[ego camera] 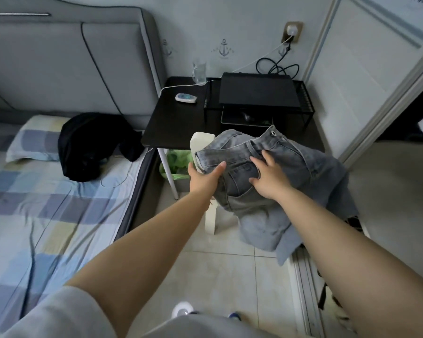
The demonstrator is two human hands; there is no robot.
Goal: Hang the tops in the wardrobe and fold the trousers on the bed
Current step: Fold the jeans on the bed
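Grey denim trousers (pixel 300 181) lie bunched on a white stool (pixel 200 142) between the bed and the wardrobe, legs spilling towards the floor. My left hand (pixel 204 178) grips the waistband at its left end, thumb on top. My right hand (pixel 269 178) lies on the seat of the trousers with fingers spread, fingertips near the waistband. A black garment (pixel 91 145) lies crumpled at the head of the bed (pixel 47 215), partly over the checked pillow. The wardrobe's sliding door (pixel 366 69) stands at the right with a dark opening beside it.
A black side table (pixel 178 118) behind the stool carries a glass (pixel 200 71), a small device, and a wire rack with a black box (pixel 257 90). A bin with a green bag (pixel 178 164) sits under the table. The wardrobe's floor track (pixel 303 276) runs at the lower right.
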